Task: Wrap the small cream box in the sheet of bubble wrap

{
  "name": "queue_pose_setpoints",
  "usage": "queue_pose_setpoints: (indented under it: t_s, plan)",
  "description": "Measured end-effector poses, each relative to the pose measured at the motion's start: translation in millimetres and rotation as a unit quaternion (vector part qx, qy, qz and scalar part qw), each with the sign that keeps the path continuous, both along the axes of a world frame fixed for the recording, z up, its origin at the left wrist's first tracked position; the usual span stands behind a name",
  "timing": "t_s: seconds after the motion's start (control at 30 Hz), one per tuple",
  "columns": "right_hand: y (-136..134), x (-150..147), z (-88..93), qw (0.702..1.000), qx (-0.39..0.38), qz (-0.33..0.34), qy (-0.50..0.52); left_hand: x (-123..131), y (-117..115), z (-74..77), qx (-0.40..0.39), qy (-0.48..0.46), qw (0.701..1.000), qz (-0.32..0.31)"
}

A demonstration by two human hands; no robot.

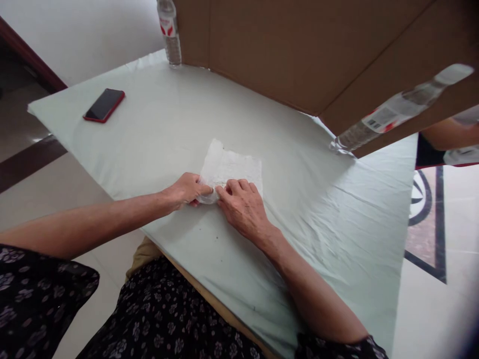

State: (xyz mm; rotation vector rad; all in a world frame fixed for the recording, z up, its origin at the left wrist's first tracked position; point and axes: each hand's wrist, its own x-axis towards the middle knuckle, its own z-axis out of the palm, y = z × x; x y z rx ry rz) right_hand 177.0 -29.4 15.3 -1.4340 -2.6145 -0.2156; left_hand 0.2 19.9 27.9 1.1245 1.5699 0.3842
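Note:
A thin white sheet (234, 164), tissue-like with an uneven far edge, lies on the cloth-covered table in front of me. My left hand (189, 189) pinches its near left corner, thumb on top and fingers underneath. That corner is bunched and looks slightly see-through. My right hand (241, 204) rests over the near edge with its fingers curled and closed on the sheet, thumb and forefinger close to my left thumb. Something small and dark shows near the right fingertips, too small to make out.
A phone (105, 105) with a red case lies at the far left. Two water bottles (170, 35), (396, 112) stand against a large cardboard panel (269, 50) along the back. Another person's arm (449, 133) shows at right. The pale green tablecloth (318, 214) has wrinkles and small specks.

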Motion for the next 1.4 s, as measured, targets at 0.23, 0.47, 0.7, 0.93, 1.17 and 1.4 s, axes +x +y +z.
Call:
queue_pose_setpoints:
  t_s: [0.23,0.47,0.7,0.93,1.17,1.4]
  plan:
    - [-1,-1,1.6,1.0,-0.004,0.001,-0.002,5,-2,-0.6,0.025,0.005,1.0,0.005]
    - [0,-2,1.1,1.0,-0.001,-0.005,0.012,12,-5,-3.4,0.007,-0.073,0.995,0.063]
    - [-1,-3,4.3,0.999,-0.018,-0.014,0.023,18,-5,1.9,0.005,-0.127,0.988,0.092]
    - [-2,3,17.5,0.997,-0.062,-0.008,0.046,25,-10,8.5,0.066,-0.115,0.991,0.034]
    - [1,14,29.2,0.987,-0.125,0.003,0.097,21,-10,22.5,0.081,-0.125,0.986,-0.074]
    - [3,21,24.6,0.975,-0.14,0.0,0.175,18,-13,21.6,0.169,-0.039,0.966,-0.19]
